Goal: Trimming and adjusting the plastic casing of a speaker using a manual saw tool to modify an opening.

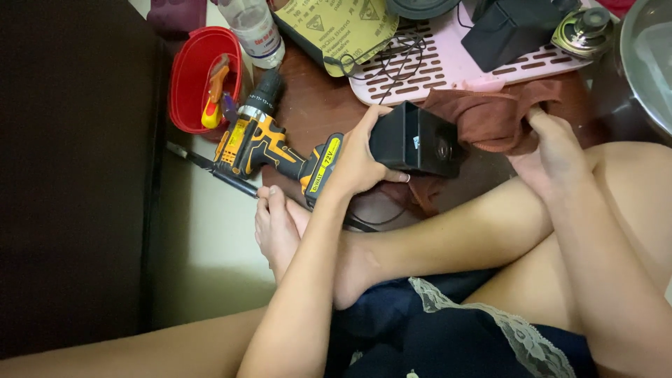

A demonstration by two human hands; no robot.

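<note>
1. We take the small black box [414, 145] as our landmark; it looks like a little speaker housing, dark plastic, with a round opening on its right face.
2. Our left hand [360, 157] is closed around the box's left end, fingers wrapped over its top and thumb below, holding it just above the dark brown bench [315, 105].
3. Our right hand [553, 150], to the right of the box, pinches a brown cloth [490, 115] that touches the box's right side.
4. We judge the wiping is only in progress: the cloth lies beside the box, not spread over it.
5. Left of the box lies a yellow-black cordless drill [269, 147], and beyond it a red bowl [199, 77].
6. Behind the box is a pink slotted tray [448, 66].
</note>
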